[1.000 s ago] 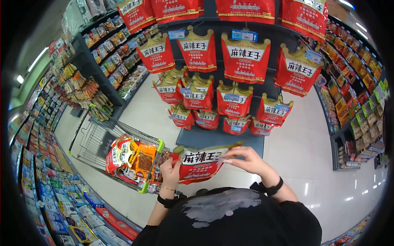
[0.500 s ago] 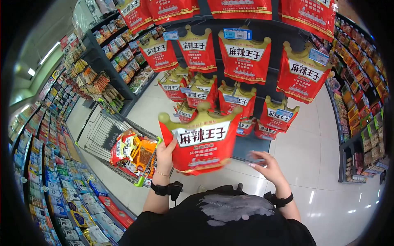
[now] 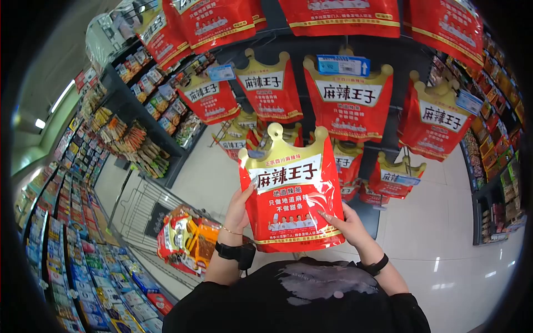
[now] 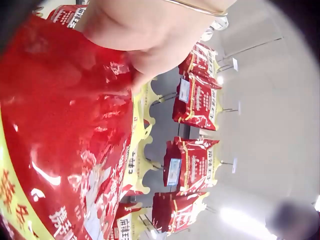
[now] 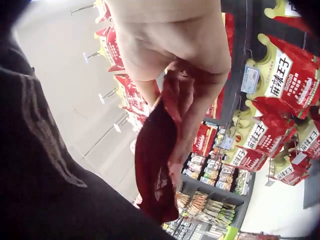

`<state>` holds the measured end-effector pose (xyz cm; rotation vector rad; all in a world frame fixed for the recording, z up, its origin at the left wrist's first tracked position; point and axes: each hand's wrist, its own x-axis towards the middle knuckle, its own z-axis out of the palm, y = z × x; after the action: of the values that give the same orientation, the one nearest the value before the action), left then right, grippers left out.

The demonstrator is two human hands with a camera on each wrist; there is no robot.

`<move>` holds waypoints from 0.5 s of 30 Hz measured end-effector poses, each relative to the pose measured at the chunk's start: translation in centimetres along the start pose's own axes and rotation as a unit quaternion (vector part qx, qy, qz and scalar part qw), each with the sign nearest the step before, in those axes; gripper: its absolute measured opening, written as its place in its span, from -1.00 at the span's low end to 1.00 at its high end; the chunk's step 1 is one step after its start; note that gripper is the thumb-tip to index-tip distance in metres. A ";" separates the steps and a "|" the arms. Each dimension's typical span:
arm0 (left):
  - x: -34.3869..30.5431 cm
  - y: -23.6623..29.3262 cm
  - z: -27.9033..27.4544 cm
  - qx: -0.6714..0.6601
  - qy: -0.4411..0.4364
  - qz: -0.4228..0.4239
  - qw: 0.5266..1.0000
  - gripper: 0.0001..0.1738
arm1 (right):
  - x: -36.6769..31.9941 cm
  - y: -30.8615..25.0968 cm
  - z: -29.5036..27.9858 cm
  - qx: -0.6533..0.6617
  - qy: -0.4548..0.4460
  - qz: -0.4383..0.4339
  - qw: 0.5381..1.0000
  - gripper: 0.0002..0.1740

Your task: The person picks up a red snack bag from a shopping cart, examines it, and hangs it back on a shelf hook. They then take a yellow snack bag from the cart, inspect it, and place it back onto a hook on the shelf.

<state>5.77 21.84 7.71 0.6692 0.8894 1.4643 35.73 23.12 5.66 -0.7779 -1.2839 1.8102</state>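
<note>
A red bag with a gold crown-shaped top [image 3: 291,194] is upright in front of the chest, its printed front facing the head camera. The left hand [image 3: 240,208] grips its left edge, thumb on the front. At the lower right edge the right hand [image 3: 350,225] holds it, thumb on the front and the other fingers behind. In the left wrist view the bag [image 4: 65,120] fills the left side, under the left hand [image 4: 145,35]. The right wrist view has the bag [image 5: 156,160] edge-on beside the right hand [image 5: 175,65].
Matching red bags [image 3: 350,102] hang in rows on a dark rack ahead. A wire cart [image 3: 139,205] with several snack packs [image 3: 189,241] stands at the left. Stocked shelves [image 3: 72,244] line the left side, and more shelves [image 3: 499,183] the right.
The right hand, off the bag half a second ago, now holds its lower right edge. The bag has moved right and is more upright. The hanging bags look larger.
</note>
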 end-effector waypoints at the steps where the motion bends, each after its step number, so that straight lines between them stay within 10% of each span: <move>1: 1.3 1.0 -0.4 0.005 -0.003 -0.002 1.000 -0.57 | 1.9 -0.3 0.3 0.008 0.008 -0.010 1.000 -0.57; 7: 7.0 6.6 -3.4 0.087 -0.056 0.044 0.994 -0.44 | 12.1 -0.9 3.0 0.100 0.026 -0.057 0.993 -0.63; 15: 11.4 8.2 -5.9 0.102 -0.011 0.046 0.994 -0.48 | 16.8 -3.0 3.8 -0.113 0.020 -0.174 0.978 -0.70</move>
<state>-4.72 32.59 10.30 0.8859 1.0102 1.4566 24.66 36.25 8.84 -0.6563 -1.5117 1.3816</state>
